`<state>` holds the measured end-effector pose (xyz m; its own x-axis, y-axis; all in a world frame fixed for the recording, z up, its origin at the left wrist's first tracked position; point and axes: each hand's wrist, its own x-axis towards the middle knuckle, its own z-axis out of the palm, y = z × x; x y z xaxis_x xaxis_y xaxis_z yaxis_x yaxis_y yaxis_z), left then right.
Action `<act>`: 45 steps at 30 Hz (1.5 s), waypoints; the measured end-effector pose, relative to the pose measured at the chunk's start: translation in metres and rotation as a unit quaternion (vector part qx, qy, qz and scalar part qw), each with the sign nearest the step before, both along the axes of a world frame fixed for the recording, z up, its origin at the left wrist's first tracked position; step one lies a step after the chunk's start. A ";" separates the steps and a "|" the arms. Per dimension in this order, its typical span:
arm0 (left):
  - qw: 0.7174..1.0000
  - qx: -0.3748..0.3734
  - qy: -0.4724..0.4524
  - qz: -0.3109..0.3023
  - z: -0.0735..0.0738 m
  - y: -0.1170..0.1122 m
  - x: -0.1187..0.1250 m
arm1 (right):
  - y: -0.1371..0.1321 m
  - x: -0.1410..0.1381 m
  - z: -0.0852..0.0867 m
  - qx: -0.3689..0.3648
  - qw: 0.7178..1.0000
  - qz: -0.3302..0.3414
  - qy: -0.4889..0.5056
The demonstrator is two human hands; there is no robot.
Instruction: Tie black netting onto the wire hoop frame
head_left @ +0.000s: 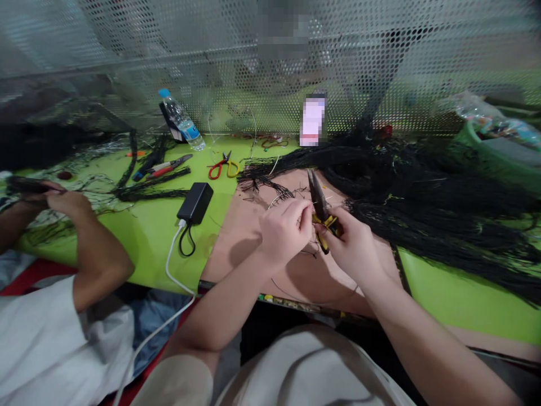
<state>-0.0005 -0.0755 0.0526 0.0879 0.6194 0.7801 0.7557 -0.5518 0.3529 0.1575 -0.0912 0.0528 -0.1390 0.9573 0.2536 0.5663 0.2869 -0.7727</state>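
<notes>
- Fr. where I stand: R hand (353, 239) has pliers (324, 214) up close to L hand (285, 231), over the tan board (249, 220); fiddly work, prob. on a thin wire (315, 202).
- To do it well: L fingertips clear of the jaws, wrists steady, bite w/ the tool's tips rather than deep in, squeeze gently so wire won't slip or kink.
- Also: mind loose bits; black strands (422, 186) lie heaped to the R, w/ more just L of the jaws.
- R fingers: wrapped round the yellow-&-black handles, looks a firm hold; jaws point up & away fr. the body. Tips seem a touch parted, tho can't be sure.
- L fingers: curled in, thumb agst. forefinger, v. narrow pinch; seem to have the wire, but it's too fine to be certain.
- Wire's spot: btwn L fingertips & pliers; far end can't be made out.
- Scissors (226, 159) off L on the green table (150, 231), well apart fr. both hands.
</notes>
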 end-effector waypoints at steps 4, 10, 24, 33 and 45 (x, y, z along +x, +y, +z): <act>1.000 -0.019 -0.022 0.002 0.000 -0.001 0.001 | -0.001 -0.002 0.000 0.007 1.000 0.010 -0.004; 0.999 -0.024 -0.023 0.016 0.002 -0.004 0.004 | -0.001 -0.006 0.001 0.019 0.999 0.009 -0.036; 0.998 -0.038 0.013 0.058 0.003 -0.009 0.006 | -0.001 -0.006 -0.007 0.006 0.999 -0.006 -0.034; 0.997 -0.048 0.013 0.056 0.004 -0.009 0.006 | -0.002 -0.005 -0.010 0.010 0.999 0.007 -0.033; 0.997 -0.046 0.016 0.056 0.005 -0.010 0.006 | -0.001 -0.007 -0.010 0.010 1.000 0.017 -0.013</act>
